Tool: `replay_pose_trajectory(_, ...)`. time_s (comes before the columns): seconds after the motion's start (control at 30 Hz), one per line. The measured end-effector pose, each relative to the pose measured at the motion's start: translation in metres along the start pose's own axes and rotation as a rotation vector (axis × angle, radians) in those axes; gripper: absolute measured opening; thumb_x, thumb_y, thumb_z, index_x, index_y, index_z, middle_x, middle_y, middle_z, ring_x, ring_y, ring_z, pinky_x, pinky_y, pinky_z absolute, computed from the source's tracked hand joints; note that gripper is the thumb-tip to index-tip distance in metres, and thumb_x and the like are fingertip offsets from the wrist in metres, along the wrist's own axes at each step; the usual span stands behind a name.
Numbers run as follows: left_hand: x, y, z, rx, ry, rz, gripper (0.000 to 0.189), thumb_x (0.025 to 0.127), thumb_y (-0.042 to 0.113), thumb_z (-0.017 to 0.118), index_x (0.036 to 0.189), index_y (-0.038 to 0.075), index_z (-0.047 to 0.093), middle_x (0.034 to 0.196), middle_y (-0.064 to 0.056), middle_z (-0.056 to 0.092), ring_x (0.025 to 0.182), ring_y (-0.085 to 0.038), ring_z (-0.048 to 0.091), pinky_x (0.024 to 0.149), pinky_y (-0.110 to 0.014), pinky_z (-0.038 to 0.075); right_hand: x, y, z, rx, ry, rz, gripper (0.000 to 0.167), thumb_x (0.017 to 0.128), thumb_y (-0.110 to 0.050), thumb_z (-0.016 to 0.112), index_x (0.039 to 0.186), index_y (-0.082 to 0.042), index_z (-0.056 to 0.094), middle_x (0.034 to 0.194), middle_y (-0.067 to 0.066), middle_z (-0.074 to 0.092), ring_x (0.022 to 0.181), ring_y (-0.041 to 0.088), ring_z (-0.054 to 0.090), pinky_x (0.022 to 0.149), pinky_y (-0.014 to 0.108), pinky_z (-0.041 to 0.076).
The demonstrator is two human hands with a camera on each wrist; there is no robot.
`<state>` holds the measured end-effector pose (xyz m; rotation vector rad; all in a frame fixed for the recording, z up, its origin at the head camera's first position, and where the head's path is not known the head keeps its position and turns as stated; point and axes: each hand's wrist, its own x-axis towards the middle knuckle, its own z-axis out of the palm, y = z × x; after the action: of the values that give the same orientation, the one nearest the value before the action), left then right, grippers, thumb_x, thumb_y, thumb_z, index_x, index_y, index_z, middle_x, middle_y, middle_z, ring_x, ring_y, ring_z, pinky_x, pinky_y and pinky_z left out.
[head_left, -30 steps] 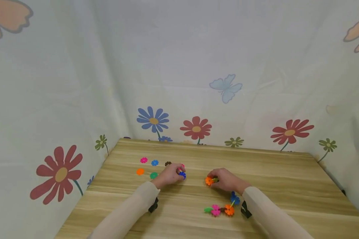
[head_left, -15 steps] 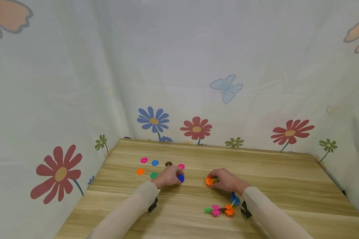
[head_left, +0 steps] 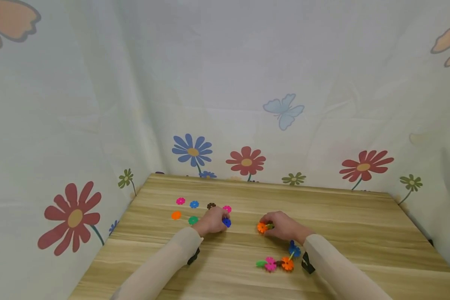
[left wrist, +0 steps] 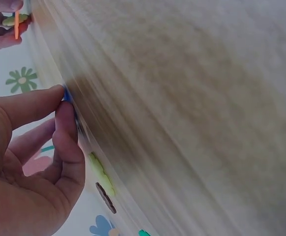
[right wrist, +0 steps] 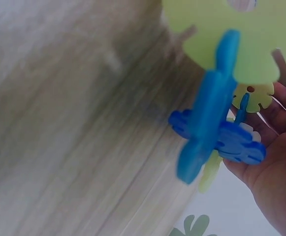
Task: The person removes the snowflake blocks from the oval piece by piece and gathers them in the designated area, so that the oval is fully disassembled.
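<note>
My left hand [head_left: 213, 220] pinches a dark blue flower-shaped plastic disc [head_left: 226, 223] between thumb and forefinger, low over the wooden table. In the left wrist view only a sliver of that blue disc [left wrist: 67, 94] shows at the fingertips. Farther right, my right hand [head_left: 283, 225] holds an orange flower disc [head_left: 261, 227] joined to a yellow-green one [head_left: 270, 226]. A chain of interlocked discs runs below the right hand: a light blue disc [right wrist: 206, 108], a dark blue one [right wrist: 238, 142] and a yellow-green one [right wrist: 251, 44] show in the right wrist view.
Loose discs lie around the left hand: pink [head_left: 180, 201], blue [head_left: 194, 204], orange [head_left: 176, 215], green [head_left: 193, 220], brown [head_left: 211, 206] and another pink [head_left: 227, 208]. Chain pieces, including an orange disc [head_left: 287, 263], lie near the right wrist. A flowered curtain [head_left: 225, 83] stands behind the table.
My left hand has drawn slightly back towards me with the dark blue disc, uncovering the pink disc behind it. The right hand has stayed in place.
</note>
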<state>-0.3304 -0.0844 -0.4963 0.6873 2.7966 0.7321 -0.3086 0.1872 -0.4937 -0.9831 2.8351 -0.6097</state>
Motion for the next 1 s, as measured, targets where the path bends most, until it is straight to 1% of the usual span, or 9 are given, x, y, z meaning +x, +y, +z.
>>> replay_pose_trajectory(0.13, 0.001, -0.001, 0.001, 0.014, 0.008, 0.007, 0.027, 0.076, 0.004, 0.074, 0.103, 0.001, 0.069, 0.102, -0.010, 0.067, 0.098, -0.025, 0.060, 0.083, -0.038, 0.049, 0.000, -0.001, -0.001, 0.001, 0.001, -0.001, 0.028, 0.082, -0.014, 0.074, 0.108, -0.006, 0.067, 0.103, 0.001, 0.066, 0.093, 0.016, 0.060, 0.084, 0.038, 0.049)
replay_pose_trajectory(0.3, 0.001, -0.001, 0.001, 0.005, 0.019, 0.007, 0.022, 0.077, 0.004, 0.074, 0.099, 0.002, 0.070, 0.098, -0.008, 0.067, 0.090, -0.019, 0.058, 0.080, -0.036, 0.049, 0.000, 0.000, 0.000, -0.011, -0.001, -0.001, 0.028, 0.082, -0.015, 0.074, 0.108, -0.005, 0.067, 0.103, 0.001, 0.065, 0.093, 0.016, 0.060, 0.084, 0.038, 0.049)
replay_pose_trajectory(0.37, 0.001, -0.002, 0.001, -0.001, 0.023, -0.001, 0.022, 0.077, 0.003, 0.074, 0.098, 0.003, 0.070, 0.098, -0.009, 0.066, 0.089, -0.019, 0.058, 0.079, -0.037, 0.049, 0.000, 0.001, 0.001, -0.011, -0.002, 0.000, 0.028, 0.082, -0.015, 0.074, 0.108, -0.006, 0.067, 0.103, 0.001, 0.065, 0.094, 0.016, 0.060, 0.084, 0.038, 0.049)
replay_pose_trajectory(0.53, 0.002, -0.001, 0.001, -0.030, 0.027, -0.025, 0.032, 0.079, 0.004, 0.072, 0.109, -0.001, 0.066, 0.104, -0.014, 0.063, 0.095, -0.026, 0.059, 0.081, -0.040, 0.049, -0.001, 0.001, 0.000, -0.002, -0.002, -0.002, 0.029, 0.082, -0.015, 0.074, 0.109, -0.006, 0.067, 0.104, 0.001, 0.065, 0.094, 0.016, 0.060, 0.084, 0.038, 0.049)
replay_pose_trajectory(0.6, 0.001, 0.001, 0.000, -0.045, 0.031, -0.019, 0.034, 0.080, 0.005, 0.070, 0.112, -0.002, 0.063, 0.106, -0.016, 0.062, 0.098, -0.028, 0.059, 0.082, -0.041, 0.049, -0.001, 0.000, 0.000, 0.005, -0.002, -0.002, 0.029, 0.082, -0.015, 0.074, 0.109, -0.006, 0.066, 0.104, 0.002, 0.066, 0.095, 0.017, 0.061, 0.084, 0.038, 0.049)
replay_pose_trajectory(0.67, 0.001, 0.003, 0.000, -0.056, 0.041, -0.001, 0.032, 0.081, 0.005, 0.068, 0.112, -0.001, 0.063, 0.105, -0.015, 0.062, 0.098, -0.028, 0.059, 0.082, -0.041, 0.049, -0.001, -0.001, -0.001, 0.014, -0.003, 0.000, 0.030, 0.083, -0.015, 0.074, 0.110, -0.005, 0.066, 0.105, 0.002, 0.066, 0.096, 0.017, 0.061, 0.085, 0.038, 0.049)
replay_pose_trajectory(0.77, 0.003, 0.008, 0.003, -0.066, 0.059, 0.039, 0.025, 0.082, 0.006, 0.067, 0.106, 0.001, 0.065, 0.099, -0.011, 0.063, 0.094, -0.024, 0.060, 0.080, -0.038, 0.049, -0.001, -0.002, -0.002, 0.027, -0.008, 0.005, 0.030, 0.083, -0.015, 0.074, 0.110, -0.005, 0.066, 0.105, 0.003, 0.066, 0.096, 0.017, 0.061, 0.085, 0.039, 0.049)
replay_pose_trajectory(0.87, 0.005, 0.013, 0.008, -0.086, 0.072, 0.070, 0.018, 0.083, 0.008, 0.066, 0.100, 0.003, 0.065, 0.090, -0.006, 0.064, 0.084, -0.019, 0.060, 0.074, -0.034, 0.049, -0.001, -0.002, -0.002, 0.030, -0.010, 0.008, 0.030, 0.083, -0.016, 0.074, 0.110, -0.005, 0.066, 0.105, 0.002, 0.066, 0.096, 0.017, 0.061, 0.086, 0.038, 0.049)
replay_pose_trajectory(1.0, 0.006, 0.022, 0.014, -0.156, 0.077, 0.069, 0.009, 0.084, 0.009, 0.066, 0.092, 0.004, 0.065, 0.081, -0.001, 0.062, 0.073, -0.014, 0.057, 0.065, -0.029, 0.048, -0.001, -0.002, -0.002, 0.030, -0.011, 0.008, 0.029, 0.083, -0.016, 0.073, 0.110, -0.006, 0.066, 0.104, 0.001, 0.066, 0.096, 0.016, 0.061, 0.086, 0.038, 0.049)
